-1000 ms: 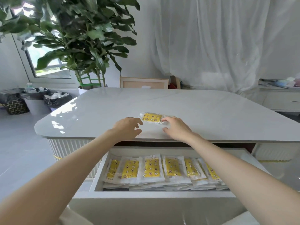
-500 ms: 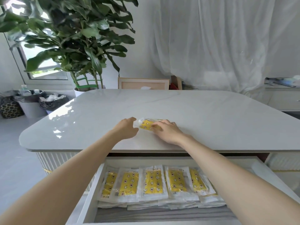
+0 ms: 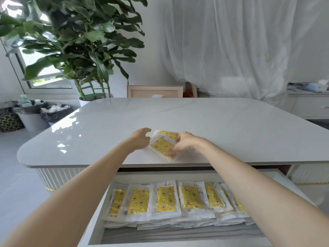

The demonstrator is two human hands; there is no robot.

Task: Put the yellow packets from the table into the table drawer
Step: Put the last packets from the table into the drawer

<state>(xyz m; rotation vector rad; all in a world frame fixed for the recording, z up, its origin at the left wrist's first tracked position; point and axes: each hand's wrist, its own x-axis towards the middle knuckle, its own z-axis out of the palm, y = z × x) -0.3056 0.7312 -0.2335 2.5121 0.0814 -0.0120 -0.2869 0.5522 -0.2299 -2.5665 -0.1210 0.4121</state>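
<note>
At the near edge of the white table [image 3: 231, 132], around six o'clock of the tabletop, lie the last yellow packets [image 3: 162, 146] not yet put away: a small stack, the top one tilted up and skewed over one beneath, whose far end shows at twelve o'clock of the pile. Probably gathered close to the edge for a short drop into the open drawer [image 3: 99, 216] directly below. Inside the drawer, a full overlapping row of stored packets [image 3: 165, 198], yellow faces up, filling the back half and leaving the grey lining bare at the front; most of the task looks done.

Right hand [image 3: 185, 144] clamped on the stack from three o'clock, curled rather than flat: fingers over the far edge, thumb tip pressed onto the near corner of the top packet, lifting that side slightly off the surface. Left hand [image 3: 139, 139] at nine o'clock of the stack, loosely cupped, fingers bent and a little apart, fingertips just beside the clear wrapper edge; actual contact cannot be told. Seemingly there to steady the slippery film against sliding while the other hand secures its hold.
</note>
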